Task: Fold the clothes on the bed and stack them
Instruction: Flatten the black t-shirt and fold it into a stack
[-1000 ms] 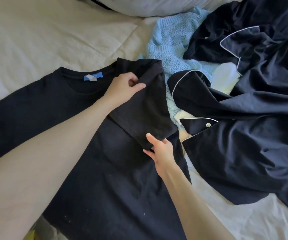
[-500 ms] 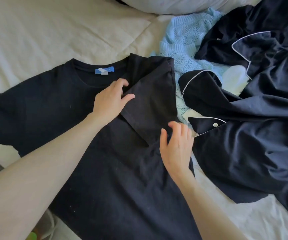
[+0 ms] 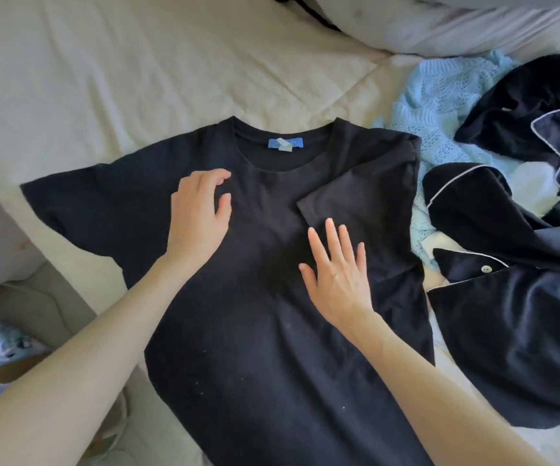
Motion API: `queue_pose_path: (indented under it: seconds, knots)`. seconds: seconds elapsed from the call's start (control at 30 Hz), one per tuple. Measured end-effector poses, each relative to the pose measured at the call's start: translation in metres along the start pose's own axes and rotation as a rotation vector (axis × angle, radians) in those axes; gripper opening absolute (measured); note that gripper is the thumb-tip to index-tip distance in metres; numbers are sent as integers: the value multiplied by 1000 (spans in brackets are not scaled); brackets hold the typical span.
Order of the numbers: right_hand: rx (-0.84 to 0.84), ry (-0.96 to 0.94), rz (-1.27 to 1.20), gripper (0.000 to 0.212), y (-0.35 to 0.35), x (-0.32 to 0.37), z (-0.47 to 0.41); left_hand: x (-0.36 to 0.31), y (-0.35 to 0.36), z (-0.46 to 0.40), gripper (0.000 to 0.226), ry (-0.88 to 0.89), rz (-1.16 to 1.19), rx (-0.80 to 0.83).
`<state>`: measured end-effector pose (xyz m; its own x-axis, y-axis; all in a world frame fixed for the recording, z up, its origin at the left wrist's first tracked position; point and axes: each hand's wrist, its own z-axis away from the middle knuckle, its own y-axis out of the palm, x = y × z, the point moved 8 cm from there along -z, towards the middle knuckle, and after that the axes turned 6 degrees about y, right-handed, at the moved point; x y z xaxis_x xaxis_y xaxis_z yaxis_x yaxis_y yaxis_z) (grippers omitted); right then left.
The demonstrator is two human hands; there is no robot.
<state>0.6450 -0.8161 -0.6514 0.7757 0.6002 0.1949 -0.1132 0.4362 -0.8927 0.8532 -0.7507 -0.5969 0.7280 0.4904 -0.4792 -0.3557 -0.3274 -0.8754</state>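
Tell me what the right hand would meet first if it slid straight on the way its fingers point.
Probably the folded-in sleeve of the black T-shirt: the right hand lies flat with fingertips at the sleeve's lower edge. Depth is unclear, so it may already touch it.

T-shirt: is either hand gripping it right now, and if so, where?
Neither. The right hand lies flat, fingers straight, on the T-shirt below its folded sleeve; the left hand is over the chest, loosely curled, holding nothing.
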Motion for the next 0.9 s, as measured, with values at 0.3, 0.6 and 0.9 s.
queue_pose_path:
  seconds: [0.3,0.6,0.9]
  knots:
    - [75,-315,104,60,23,144,-14,195,-86,61,55,-642,121,-152]
    - [176,-311,246,61,51,177,-27,247,-68,91,18,-1036,1017,-318]
    - [318,-32,-553,43,14,168,-24,193,-151,53,14,-592,514,-383]
